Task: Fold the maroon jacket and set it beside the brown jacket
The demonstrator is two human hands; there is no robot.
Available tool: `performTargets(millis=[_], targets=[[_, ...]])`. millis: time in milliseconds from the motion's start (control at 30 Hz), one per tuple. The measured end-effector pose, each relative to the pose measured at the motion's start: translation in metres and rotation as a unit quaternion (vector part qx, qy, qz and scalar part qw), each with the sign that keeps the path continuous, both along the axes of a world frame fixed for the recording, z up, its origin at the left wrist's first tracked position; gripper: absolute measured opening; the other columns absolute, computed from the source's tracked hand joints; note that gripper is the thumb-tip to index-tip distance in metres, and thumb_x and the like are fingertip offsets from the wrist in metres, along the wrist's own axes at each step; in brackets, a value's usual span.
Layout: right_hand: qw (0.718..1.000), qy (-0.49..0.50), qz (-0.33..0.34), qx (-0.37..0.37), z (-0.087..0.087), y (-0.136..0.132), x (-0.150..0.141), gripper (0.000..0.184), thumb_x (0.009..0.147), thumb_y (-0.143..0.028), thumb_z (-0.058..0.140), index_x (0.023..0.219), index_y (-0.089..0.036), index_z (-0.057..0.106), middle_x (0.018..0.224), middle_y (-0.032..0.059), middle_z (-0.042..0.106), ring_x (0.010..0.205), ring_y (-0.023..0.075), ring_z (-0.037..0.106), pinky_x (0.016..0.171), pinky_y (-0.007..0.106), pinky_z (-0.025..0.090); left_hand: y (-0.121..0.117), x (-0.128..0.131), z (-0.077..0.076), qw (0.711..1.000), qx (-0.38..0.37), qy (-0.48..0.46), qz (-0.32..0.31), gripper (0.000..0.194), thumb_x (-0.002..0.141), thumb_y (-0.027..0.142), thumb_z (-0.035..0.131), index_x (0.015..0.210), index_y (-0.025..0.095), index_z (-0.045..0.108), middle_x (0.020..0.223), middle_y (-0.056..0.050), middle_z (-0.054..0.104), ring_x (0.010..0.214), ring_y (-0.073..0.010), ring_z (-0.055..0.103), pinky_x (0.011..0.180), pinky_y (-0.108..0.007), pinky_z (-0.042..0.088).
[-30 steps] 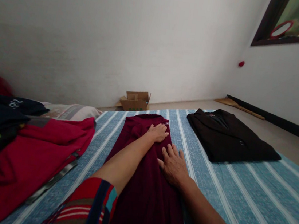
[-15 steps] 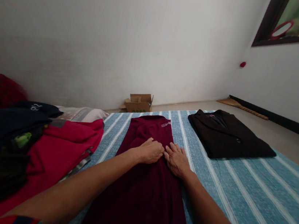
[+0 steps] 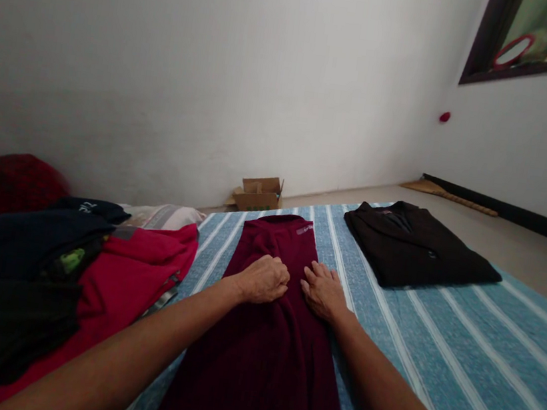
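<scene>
A long, narrow folded maroon garment lies lengthwise on the striped sheet, its far end bearing a small patch of pale lettering. Over its middle my left hand is closed, fingers curled down with a bit of the cloth seemingly pinched in them. A soft ridge in the fabric runs from that hand toward me. My right hand rests flat along the garment's right edge, fingers spread, partly on the cloth. The fingertips of the left hand are hidden from view.
A folded dark brown top lies at the right. On the left are heaped a bright pink garment, navy clothing and dark green cloth. Beyond the sheet's far edge stand a cardboard box and a broom on the floor.
My left hand has shifted slightly left, away from my right hand, leaving a wider gap between them. My right hand stays nearly in place. The view has turned slightly left.
</scene>
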State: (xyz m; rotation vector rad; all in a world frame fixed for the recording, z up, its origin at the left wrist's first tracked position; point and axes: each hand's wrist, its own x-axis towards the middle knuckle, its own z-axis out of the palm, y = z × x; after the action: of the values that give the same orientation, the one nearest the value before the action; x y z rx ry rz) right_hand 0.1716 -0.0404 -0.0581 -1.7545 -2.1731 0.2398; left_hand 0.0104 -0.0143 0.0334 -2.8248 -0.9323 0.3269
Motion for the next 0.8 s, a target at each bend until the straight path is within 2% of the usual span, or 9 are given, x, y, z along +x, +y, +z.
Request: performTargets(millis=[67, 167, 267, 400, 533, 667, 800], targets=[[1.0, 0.001, 0.0, 0.002, 0.0, 0.0, 0.0, 0.045, 0.092, -0.039, 0.032, 0.131, -0.02, 0.044, 0.142, 0.0102, 0.036, 0.13, 0.0276, 0.03, 0.104, 0.047, 0.021, -0.002, 0.009, -0.002, 0.999, 0.012, 0.036, 0.037, 0.017, 0.078, 0.022, 0.049, 0.073, 0.017, 0.064, 0.083, -0.01, 0.068, 0.085, -0.0239, 0.059, 0.082, -0.039, 0.04], [1.0, -0.001, -0.001, 0.003, -0.001, 0.0, 0.001, 0.045, 0.093, -0.035, 0.027, 0.132, -0.02, 0.044, 0.142, 0.0091, 0.037, 0.13, 0.027, 0.03, 0.104, 0.045, 0.021, -0.003, 0.025, -0.003, 0.993, 0.024, 0.066, 0.091, 0.017, 0.077, 0.021, 0.05, 0.076, 0.016, 0.066, 0.085, -0.013, 0.068, 0.09, -0.0284, 0.06, 0.087, -0.048, 0.037], [1.0, -0.002, -0.001, 0.004, -0.003, 0.0, 0.003, 0.045, 0.093, -0.028, 0.025, 0.133, -0.02, 0.043, 0.142, 0.0083, 0.037, 0.13, 0.0264, 0.031, 0.104, 0.044, 0.021, -0.003, 0.032, 0.0, 0.992, 0.024, 0.073, 0.097, 0.018, 0.078, 0.017, 0.049, 0.083, 0.016, 0.066, 0.086, -0.014, 0.068, 0.092, -0.0294, 0.06, 0.089, -0.051, 0.035], [1.0, -0.001, 0.004, 0.013, -0.004, 0.001, 0.003, 0.046, 0.089, -0.024, 0.029, 0.133, -0.02, 0.044, 0.141, 0.0089, 0.038, 0.129, 0.0269, 0.032, 0.102, 0.043, 0.022, -0.002, 0.027, 0.005, 0.992, 0.013, 0.101, 0.075, 0.023, 0.074, 0.01, 0.052, 0.091, 0.017, 0.064, 0.096, -0.014, 0.067, 0.096, -0.0279, 0.057, 0.089, -0.047, 0.037], [1.0, 0.002, 0.0, 0.02, -0.004, 0.001, 0.004, 0.047, 0.088, -0.022, 0.029, 0.132, -0.02, 0.045, 0.141, 0.0087, 0.039, 0.128, 0.0268, 0.033, 0.102, 0.042, 0.022, 0.0, 0.019, 0.01, 0.99, -0.007, 0.139, 0.028, 0.024, 0.07, 0.006, 0.054, 0.089, 0.017, 0.064, 0.097, -0.012, 0.065, 0.094, -0.0271, 0.056, 0.084, -0.043, 0.04], [1.0, -0.002, -0.003, 0.019, -0.004, 0.002, 0.004, 0.046, 0.089, -0.023, 0.029, 0.132, -0.02, 0.045, 0.14, 0.0083, 0.04, 0.127, 0.0262, 0.034, 0.102, 0.042, 0.022, -0.001, 0.008, 0.012, 0.994, -0.008, 0.104, -0.044, 0.02, 0.071, 0.006, 0.053, 0.085, 0.018, 0.061, 0.094, -0.009, 0.062, 0.091, -0.0226, 0.053, 0.081, -0.036, 0.04], [1.0, -0.001, -0.008, 0.02, -0.004, 0.001, 0.004, 0.046, 0.089, -0.023, 0.028, 0.131, -0.021, 0.046, 0.14, 0.008, 0.04, 0.127, 0.0265, 0.034, 0.102, 0.044, 0.022, -0.003, -0.004, 0.017, 0.996, -0.017, 0.059, -0.071, 0.017, 0.072, 0.005, 0.049, 0.077, 0.019, 0.059, 0.09, -0.006, 0.061, 0.085, -0.0193, 0.052, 0.078, -0.032, 0.039]])
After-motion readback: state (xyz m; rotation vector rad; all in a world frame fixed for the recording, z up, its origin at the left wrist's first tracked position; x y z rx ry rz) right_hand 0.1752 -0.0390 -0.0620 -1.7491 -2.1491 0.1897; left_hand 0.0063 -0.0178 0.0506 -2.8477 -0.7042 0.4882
